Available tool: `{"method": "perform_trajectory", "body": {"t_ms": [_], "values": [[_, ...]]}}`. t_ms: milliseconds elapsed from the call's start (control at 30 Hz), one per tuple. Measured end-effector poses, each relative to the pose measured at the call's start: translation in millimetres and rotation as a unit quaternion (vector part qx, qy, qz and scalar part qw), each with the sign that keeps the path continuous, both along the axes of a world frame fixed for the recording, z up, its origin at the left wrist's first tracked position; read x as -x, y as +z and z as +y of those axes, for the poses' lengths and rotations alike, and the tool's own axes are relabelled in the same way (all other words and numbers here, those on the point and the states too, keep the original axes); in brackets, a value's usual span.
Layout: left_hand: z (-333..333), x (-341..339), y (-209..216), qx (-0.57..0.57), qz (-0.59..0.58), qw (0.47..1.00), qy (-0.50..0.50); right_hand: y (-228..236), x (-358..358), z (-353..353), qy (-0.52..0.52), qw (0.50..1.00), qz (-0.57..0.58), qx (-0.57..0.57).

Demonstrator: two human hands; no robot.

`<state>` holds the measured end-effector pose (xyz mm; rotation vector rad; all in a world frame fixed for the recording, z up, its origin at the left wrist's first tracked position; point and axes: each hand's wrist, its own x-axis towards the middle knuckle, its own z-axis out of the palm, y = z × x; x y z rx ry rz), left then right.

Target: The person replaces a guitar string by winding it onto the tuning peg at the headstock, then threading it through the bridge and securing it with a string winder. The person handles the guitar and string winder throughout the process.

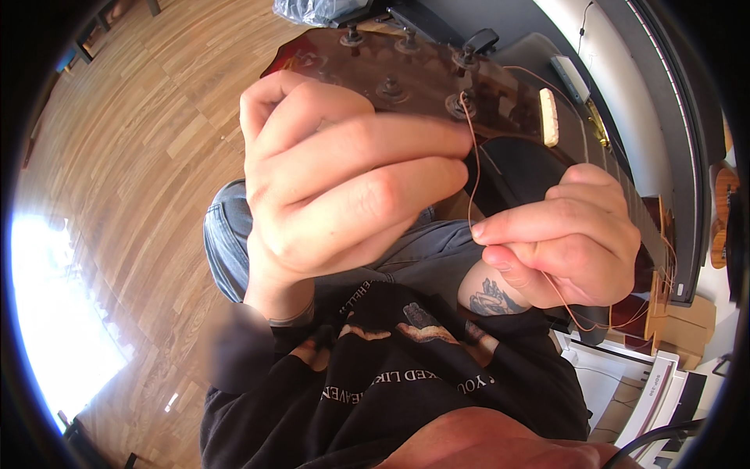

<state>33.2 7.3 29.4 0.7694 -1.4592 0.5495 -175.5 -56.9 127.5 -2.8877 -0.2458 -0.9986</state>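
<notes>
A dark brown guitar headstock with metal tuning posts lies ahead of me, a cream nut at its right end. A thin copper-coloured guitar string runs from one tuning post down to my right hand. That hand is closed, pinching the string between thumb and forefinger; the tail loops out below it. My left hand is bent in front of the headstock, two longer fingers reaching right so their tips lie right beside the string. Its thumb is hidden, and anything inside its grip is out of sight.
Wooden floor spreads on the left, with bright light on it. At the far right stands a keyboard, with a white unit below it. Clear plastic wrapping lies at the top. The guitar neck extends toward the lower right.
</notes>
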Motion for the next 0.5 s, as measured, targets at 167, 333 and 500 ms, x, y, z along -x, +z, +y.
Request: {"method": "perform_trajectory", "body": {"t_ms": [167,333,500], "values": [[0,1,-3,-0.013,0.021,1.0,0.009,-1,1,0,0.001,1.0,-0.007,-0.007],[-6,21,-2,0.008,0.063,0.993,0.104,1,0,0,-0.002,1.0,-0.006,-0.005],[-4,10,-3,0.027,0.015,0.999,0.045,0,1,0,-0.004,1.0,-0.013,-0.001]]}}
